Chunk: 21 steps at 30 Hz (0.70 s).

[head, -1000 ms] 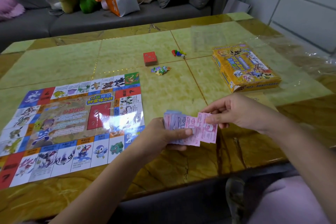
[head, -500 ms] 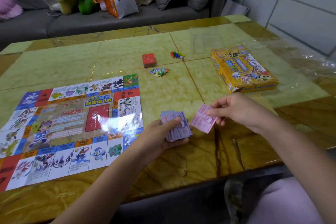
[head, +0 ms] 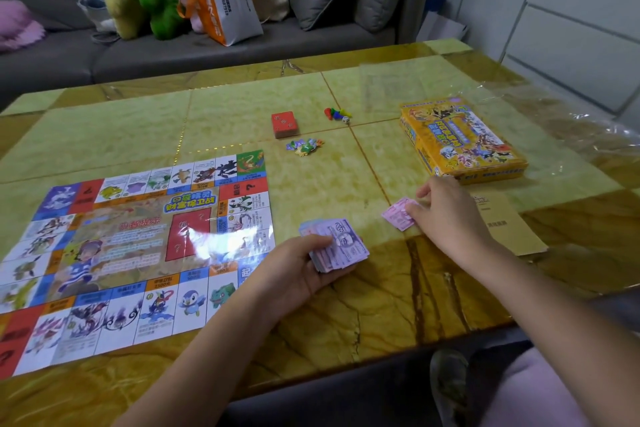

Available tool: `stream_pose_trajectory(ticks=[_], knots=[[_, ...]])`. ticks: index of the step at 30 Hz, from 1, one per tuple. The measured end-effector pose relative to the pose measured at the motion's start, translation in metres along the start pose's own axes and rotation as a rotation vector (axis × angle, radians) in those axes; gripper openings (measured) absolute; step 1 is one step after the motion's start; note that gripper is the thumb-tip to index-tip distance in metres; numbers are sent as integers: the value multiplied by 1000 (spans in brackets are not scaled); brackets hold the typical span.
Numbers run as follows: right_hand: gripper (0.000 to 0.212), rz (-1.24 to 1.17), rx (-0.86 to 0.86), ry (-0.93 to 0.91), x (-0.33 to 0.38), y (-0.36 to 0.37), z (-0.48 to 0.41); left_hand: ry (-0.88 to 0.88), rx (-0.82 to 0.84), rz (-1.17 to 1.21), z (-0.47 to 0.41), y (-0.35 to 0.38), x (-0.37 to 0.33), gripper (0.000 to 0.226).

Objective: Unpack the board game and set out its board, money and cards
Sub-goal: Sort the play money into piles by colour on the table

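Gripping a purple stack of play money [head: 337, 246], the left hand [head: 298, 270] hovers beside the unfolded board [head: 131, 253]. Right hand [head: 446, 215] pinches pink notes [head: 398, 215] against the table [head: 346, 305]; the red card deck [head: 284, 124] sits well beyond.

The game board [head: 131, 253], lower left of the frame, carries the title 财富保卫战 at its centre, question marks on its red squares and 起 on a blue corner square, while the orange-and-white paper bag [head: 227, 0] at upper centre bears a number starting 0351.
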State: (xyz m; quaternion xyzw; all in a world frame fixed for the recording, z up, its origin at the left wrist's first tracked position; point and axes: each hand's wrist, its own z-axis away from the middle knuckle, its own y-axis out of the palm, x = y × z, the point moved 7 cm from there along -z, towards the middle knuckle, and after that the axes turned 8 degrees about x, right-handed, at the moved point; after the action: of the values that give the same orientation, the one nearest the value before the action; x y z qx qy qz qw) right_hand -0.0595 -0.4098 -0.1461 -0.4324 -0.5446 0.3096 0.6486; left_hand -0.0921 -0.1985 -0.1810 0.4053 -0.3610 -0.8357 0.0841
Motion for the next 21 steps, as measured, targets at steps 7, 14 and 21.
stream_pose_trajectory(ticks=[7, 14, 21], knots=[[11, -454, 219, -287, 48, 1, 33, 100, -41, -358, 2, 1, -5, 14], [13, -506, 438, -260, 48, 15, 37, 131, -31, -623, 4, 7, -6, 17], [27, -823, 523, -206, 48, 9, 38, 135, 46, -450, 5, 7, -14, 37]])
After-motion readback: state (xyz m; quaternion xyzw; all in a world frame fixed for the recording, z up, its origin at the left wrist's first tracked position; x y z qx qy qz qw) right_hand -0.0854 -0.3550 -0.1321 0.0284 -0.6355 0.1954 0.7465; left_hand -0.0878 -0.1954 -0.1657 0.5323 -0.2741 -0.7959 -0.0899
